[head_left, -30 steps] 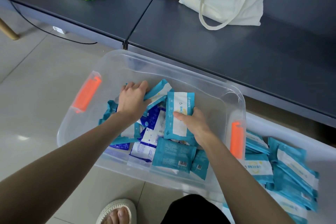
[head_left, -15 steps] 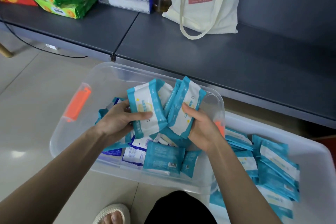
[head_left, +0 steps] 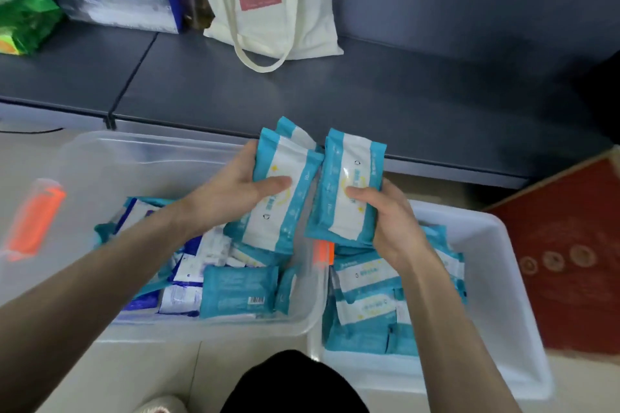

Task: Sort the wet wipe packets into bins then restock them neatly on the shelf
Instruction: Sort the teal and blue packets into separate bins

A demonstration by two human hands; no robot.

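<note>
Both hands: left hand [head_left: 231, 191], right hand [head_left: 392, 218] clamp teal packets [head_left: 349, 184].

Soft, even daylight filled the scene, fairly bright, with no hard shadows. Motion blur smeared the orange handle [head_left: 35, 220] at the left and softened the red carton [head_left: 570, 265] at the right. The shelf [head_left: 369, 104] edge bowed from wide-angle distortion; its far right corner fell dim.
</note>
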